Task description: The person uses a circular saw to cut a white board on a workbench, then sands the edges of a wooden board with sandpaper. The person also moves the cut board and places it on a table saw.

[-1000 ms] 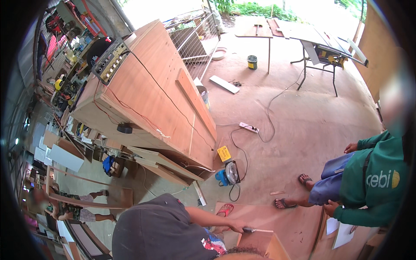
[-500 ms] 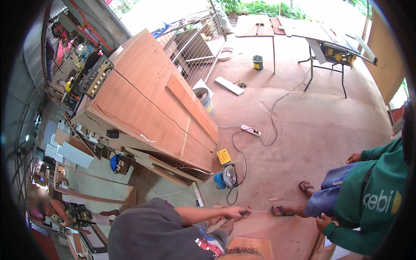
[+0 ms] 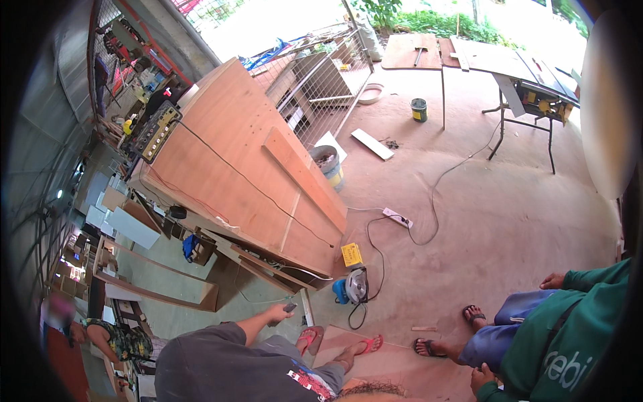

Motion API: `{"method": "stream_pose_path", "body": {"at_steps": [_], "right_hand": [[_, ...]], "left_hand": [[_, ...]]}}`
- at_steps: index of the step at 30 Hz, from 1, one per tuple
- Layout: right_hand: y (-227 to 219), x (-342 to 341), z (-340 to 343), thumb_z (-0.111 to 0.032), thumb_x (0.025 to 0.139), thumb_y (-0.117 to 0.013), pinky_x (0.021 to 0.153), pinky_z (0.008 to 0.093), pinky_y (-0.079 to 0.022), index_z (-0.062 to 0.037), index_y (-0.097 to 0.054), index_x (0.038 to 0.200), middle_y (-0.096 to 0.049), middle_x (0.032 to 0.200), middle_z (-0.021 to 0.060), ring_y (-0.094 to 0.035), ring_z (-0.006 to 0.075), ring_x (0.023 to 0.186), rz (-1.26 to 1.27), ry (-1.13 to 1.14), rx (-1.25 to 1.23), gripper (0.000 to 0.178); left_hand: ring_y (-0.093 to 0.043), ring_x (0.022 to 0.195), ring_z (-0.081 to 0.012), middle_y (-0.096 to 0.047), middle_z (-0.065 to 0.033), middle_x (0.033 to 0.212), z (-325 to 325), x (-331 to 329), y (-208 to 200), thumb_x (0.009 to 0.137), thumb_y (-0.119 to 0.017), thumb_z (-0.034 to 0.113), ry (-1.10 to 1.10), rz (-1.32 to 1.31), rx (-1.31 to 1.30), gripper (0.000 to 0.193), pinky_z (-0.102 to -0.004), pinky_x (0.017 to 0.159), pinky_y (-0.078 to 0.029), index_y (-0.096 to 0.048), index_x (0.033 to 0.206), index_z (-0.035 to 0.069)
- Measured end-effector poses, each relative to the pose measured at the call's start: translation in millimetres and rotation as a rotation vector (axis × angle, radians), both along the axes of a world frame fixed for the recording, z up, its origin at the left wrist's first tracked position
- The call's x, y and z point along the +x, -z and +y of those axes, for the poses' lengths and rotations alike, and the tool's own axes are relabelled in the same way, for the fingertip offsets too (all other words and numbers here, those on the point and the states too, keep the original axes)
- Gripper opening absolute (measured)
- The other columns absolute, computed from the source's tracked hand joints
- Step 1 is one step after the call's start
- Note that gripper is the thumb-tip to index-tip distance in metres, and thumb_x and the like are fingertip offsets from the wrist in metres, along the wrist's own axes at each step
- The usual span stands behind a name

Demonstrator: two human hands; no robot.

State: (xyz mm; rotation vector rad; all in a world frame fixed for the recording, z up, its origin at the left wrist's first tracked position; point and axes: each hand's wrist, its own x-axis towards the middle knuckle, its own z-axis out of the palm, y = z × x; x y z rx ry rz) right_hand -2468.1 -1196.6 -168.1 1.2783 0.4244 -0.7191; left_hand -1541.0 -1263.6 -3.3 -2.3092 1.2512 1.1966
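My left hand is closed around a small dark grey object whose kind I cannot make out. It is held out left of my feet, near a white strip on the floor. My dark shirt fills the lower left, and my feet in red flip-flops stand by a flat brown panel on the floor. Ahead lies a blue circular saw with a yellow box beside it. My right hand does not show.
At right sits a co-worker in a green shirt. A large wooden cabinet lies at left; another person is beyond. A power strip and cords cross the floor. Farther off are buckets and a table saw.
My left hand has drawn back from in front of my feet to the left, still holding the dark object. My feet show more fully, and the view has shifted slightly.
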Motion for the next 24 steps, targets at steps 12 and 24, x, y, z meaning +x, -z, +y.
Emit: {"method": "stream_pose_path", "body": {"at_steps": [12, 24], "right_hand": [[-80, 53, -24, -0.072, 0.088, -0.064, 0.065, 0.044, -0.051, -0.0139, -0.068, 0.104, -0.065, 0.076, 0.0098, -0.063, 0.0296, 0.074, 0.393, -0.127, -0.364, 0.06], [-94, 538, 287, -0.042, 0.099, -0.067, 0.079, 0.0487, -0.052, -0.0028, -0.072, 0.103, -0.071, 0.095, 0.0201, -0.064, 0.0384, 0.088, 2.392, -1.549, 0.361, 0.04]], "left_hand": [[-0.068, 0.114, -0.0301, -0.072, -0.0187, 0.122, -37, -64, 42, 0.094, -0.07, 0.054, 0.338, 0.387, -0.181, 0.062, -0.0426, 0.099, -0.05, -0.061, 0.141, 0.014], [-0.068, 0.112, -0.0358, -0.069, -0.0201, 0.125, -64, -81, 38, 0.093, -0.067, 0.053, 0.797, 0.558, -0.026, 0.073, -0.0444, 0.094, -0.052, -0.043, 0.157, 0.028]]}}
